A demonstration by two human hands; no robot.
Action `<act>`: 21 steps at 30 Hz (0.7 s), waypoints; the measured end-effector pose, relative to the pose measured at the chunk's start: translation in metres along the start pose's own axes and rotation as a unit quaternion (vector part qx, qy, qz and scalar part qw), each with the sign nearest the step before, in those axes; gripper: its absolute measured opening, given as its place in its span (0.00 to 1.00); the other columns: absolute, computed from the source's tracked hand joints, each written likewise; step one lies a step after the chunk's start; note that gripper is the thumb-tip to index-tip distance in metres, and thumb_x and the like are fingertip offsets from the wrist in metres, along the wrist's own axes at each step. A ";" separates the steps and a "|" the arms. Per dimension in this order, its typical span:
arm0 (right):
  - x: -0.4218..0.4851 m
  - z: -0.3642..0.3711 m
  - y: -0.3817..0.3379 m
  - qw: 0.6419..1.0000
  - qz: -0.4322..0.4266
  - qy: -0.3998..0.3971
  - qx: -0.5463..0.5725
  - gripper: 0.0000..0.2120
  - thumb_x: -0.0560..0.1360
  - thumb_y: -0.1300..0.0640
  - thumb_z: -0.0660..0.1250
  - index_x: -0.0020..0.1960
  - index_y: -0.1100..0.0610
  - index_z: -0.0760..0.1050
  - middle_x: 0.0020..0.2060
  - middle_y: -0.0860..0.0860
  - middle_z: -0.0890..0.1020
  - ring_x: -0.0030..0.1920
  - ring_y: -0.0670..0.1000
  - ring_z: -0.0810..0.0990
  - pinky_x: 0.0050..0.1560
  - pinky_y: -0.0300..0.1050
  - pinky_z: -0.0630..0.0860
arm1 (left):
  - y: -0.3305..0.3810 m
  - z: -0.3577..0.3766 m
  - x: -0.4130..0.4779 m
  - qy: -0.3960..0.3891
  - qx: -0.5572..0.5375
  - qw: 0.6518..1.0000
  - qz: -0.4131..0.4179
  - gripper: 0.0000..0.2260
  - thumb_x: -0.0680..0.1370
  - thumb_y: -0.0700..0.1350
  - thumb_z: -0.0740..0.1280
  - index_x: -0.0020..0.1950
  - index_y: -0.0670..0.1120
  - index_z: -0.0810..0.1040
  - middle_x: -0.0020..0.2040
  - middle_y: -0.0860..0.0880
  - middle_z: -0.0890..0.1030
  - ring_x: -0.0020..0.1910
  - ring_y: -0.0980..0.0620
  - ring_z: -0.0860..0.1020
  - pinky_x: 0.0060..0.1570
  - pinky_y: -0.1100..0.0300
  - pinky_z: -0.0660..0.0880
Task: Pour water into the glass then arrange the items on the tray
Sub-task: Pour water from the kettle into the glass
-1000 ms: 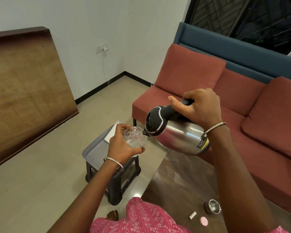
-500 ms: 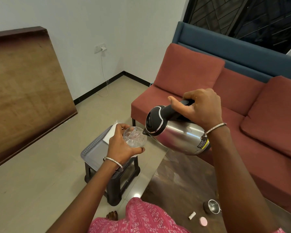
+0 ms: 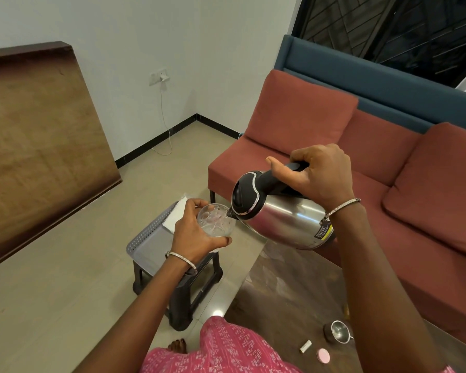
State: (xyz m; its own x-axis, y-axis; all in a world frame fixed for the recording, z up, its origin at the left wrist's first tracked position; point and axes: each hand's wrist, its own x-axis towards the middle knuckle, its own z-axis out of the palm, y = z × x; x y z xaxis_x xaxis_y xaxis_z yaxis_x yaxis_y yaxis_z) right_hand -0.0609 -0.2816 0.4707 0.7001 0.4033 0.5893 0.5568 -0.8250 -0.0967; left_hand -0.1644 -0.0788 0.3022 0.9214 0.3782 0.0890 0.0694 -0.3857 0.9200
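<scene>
Grey tray (image 3: 148, 246) on dark stool (image 3: 199, 286); pink lid (image 3: 322, 355) on brown table (image 3: 293, 292)

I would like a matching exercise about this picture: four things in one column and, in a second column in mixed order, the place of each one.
Things:
1. glass
2. kettle
3. tray
4. pink cap

Places:
a. on the dark table
b. held in the left hand
c. on the black stool
d. held tilted in the right hand

Pairs: 1-b; 2-d; 3-c; 4-a
</scene>
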 end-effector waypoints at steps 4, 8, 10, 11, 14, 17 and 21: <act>0.001 -0.001 0.001 1.000 -0.005 -0.002 0.006 0.33 0.70 0.30 0.60 0.26 0.60 0.69 0.19 0.53 0.66 0.25 0.55 0.69 0.26 0.41 0.62 | -0.001 0.001 -0.001 -0.001 0.003 1.000 -0.006 0.41 0.54 0.57 0.81 0.60 0.59 0.63 0.56 0.56 0.75 0.53 0.53 0.76 0.41 0.75 0.73; 0.001 -0.001 0.002 1.000 -0.012 0.002 0.005 0.32 0.71 0.30 0.60 0.26 0.59 0.69 0.19 0.52 0.66 0.24 0.55 0.68 0.25 0.37 0.57 | -0.002 0.002 0.000 -0.002 0.004 1.000 -0.007 0.41 0.53 0.59 0.80 0.60 0.59 0.63 0.57 0.55 0.75 0.54 0.52 0.77 0.41 0.74 0.73; 0.000 -0.001 0.003 1.000 -0.008 0.002 0.004 0.32 0.71 0.31 0.61 0.26 0.58 0.69 0.19 0.52 0.66 0.24 0.55 0.69 0.25 0.38 0.58 | -0.002 0.001 0.000 -0.003 0.000 1.000 -0.009 0.41 0.52 0.60 0.79 0.60 0.59 0.64 0.57 0.55 0.75 0.54 0.52 0.77 0.41 0.74 0.73; 0.000 -0.001 0.003 1.000 -0.007 0.002 0.004 0.31 0.71 0.31 0.61 0.26 0.58 0.68 0.19 0.52 0.66 0.24 0.55 0.69 0.25 0.38 0.59 | -0.002 0.001 0.000 -0.003 -0.002 1.000 -0.011 0.42 0.51 0.60 0.79 0.60 0.59 0.64 0.57 0.55 0.76 0.54 0.52 0.77 0.41 0.73 0.73; -0.001 -0.002 0.003 1.000 -0.005 0.006 0.009 0.31 0.70 0.31 0.61 0.26 0.57 0.69 0.19 0.52 0.66 0.24 0.55 0.68 0.25 0.38 0.58 | -0.002 0.002 -0.001 -0.001 -0.001 1.000 -0.013 0.42 0.51 0.60 0.79 0.59 0.60 0.64 0.56 0.56 0.76 0.53 0.52 0.77 0.41 0.72 0.74; -0.002 -0.004 0.001 1.000 -0.002 0.004 0.014 0.31 0.70 0.31 0.62 0.26 0.57 0.67 0.19 0.52 0.64 0.24 0.55 0.68 0.25 0.38 0.57 | -0.003 0.002 0.000 -0.001 -0.001 1.000 -0.016 0.42 0.50 0.61 0.79 0.59 0.60 0.64 0.56 0.56 0.76 0.53 0.52 0.77 0.40 0.73 0.73; -0.003 -0.005 0.000 1.000 0.000 0.000 0.019 0.32 0.71 0.31 0.62 0.26 0.58 0.67 0.19 0.52 0.63 0.25 0.55 0.67 0.25 0.39 0.57 | -0.004 0.004 0.000 -0.004 0.006 1.000 -0.017 0.42 0.50 0.62 0.78 0.59 0.61 0.63 0.56 0.56 0.76 0.53 0.53 0.77 0.39 0.75 0.72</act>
State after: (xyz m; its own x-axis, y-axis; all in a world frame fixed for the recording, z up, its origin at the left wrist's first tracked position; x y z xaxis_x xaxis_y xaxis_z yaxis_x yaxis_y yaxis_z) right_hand -0.0649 -0.2852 0.4732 0.7007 0.4031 0.5887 0.5728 -0.8097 -0.1273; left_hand -0.1636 -0.0803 0.2969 0.9216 0.3843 0.0541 0.1056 -0.3824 0.9179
